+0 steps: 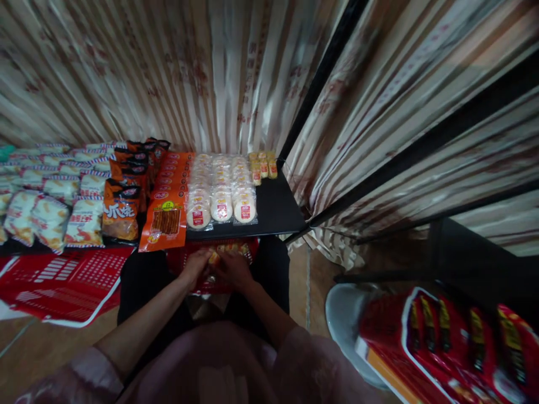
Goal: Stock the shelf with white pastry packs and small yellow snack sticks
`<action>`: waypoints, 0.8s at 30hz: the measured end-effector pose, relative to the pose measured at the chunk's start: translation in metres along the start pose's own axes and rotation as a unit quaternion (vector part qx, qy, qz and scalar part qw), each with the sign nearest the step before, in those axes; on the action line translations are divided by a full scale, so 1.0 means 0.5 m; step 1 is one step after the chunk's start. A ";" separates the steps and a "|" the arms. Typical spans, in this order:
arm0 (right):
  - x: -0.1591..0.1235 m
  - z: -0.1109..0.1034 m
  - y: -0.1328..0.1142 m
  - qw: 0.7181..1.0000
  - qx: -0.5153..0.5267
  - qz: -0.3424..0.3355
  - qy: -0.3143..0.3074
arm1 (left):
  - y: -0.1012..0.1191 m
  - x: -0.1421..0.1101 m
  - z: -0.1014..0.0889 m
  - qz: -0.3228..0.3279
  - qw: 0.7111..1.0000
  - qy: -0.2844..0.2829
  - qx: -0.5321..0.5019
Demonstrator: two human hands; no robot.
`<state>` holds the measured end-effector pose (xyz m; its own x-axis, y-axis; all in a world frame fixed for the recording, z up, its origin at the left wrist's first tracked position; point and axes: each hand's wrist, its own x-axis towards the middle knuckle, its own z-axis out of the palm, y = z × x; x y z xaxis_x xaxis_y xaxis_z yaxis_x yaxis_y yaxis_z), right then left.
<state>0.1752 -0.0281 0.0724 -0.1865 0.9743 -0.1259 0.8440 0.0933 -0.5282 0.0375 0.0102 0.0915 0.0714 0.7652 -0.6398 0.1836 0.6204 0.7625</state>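
Note:
My left hand (pixel 197 266) and my right hand (pixel 234 270) are close together over a red basket (pixel 249 247) between my knees, just below the shelf edge. A small yellow snack packet (pixel 214 258) shows at my left fingertips, which are closed on it. My right fingers are curled in beside it; what they hold is hidden. More small yellow packets (pixel 236 247) lie in the basket behind my hands. Similar yellow packets (pixel 263 167) stand in short rows on the black shelf (pixel 278 202), right of the rows of round white crackers (pixel 221 205) in clear wrap.
Left along the shelf are a flat orange snack bag (pixel 164 210), black-and-orange bags (pixel 120 210) and many white snack bags (pixel 85 221). Another red basket (pixel 80 280) is below. At lower right, red packages (pixel 433 331) sit by a pale stool (pixel 345 314). Black bars (pixel 404 163) cross before curtains.

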 end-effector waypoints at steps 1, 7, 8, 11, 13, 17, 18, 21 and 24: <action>-0.002 -0.005 0.000 1.000 0.001 0.002 0.000 | 0.005 -0.003 0.006 0.003 1.000 -0.003 -0.002; -0.015 -0.023 0.013 0.996 0.016 0.011 0.088 | 0.047 -0.011 0.035 0.068 0.991 0.001 0.114; -0.016 -0.024 0.017 0.994 0.020 0.003 0.109 | 0.053 -0.010 0.038 0.085 0.987 -0.006 0.136; -0.017 -0.031 0.024 0.984 0.033 -0.011 0.173 | 0.070 -0.005 0.046 0.138 0.972 -0.030 0.188; -0.017 -0.042 0.026 0.977 0.051 -0.016 0.208 | 0.080 -0.002 0.053 0.162 0.963 -0.029 0.214; -0.022 -0.078 0.030 0.966 0.088 -0.010 0.242 | 0.103 -0.001 0.075 0.193 0.950 -0.020 0.243; -0.024 -0.090 0.032 0.965 0.086 -0.005 0.247 | 0.112 -0.003 0.083 0.201 0.948 -0.023 0.246; -0.026 -0.123 0.044 0.962 0.067 0.001 0.265 | 0.145 -0.012 0.109 0.212 0.942 -0.034 0.258; -0.024 -0.152 0.066 0.952 0.055 0.006 0.301 | 0.187 -0.020 0.146 0.237 0.930 -0.040 0.277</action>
<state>0.2436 -0.0211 0.1205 0.1738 0.9188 0.3545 0.7804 0.0910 -0.6186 0.1256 0.0479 0.1623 0.3424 0.9008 -0.2672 0.5888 0.0159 0.8081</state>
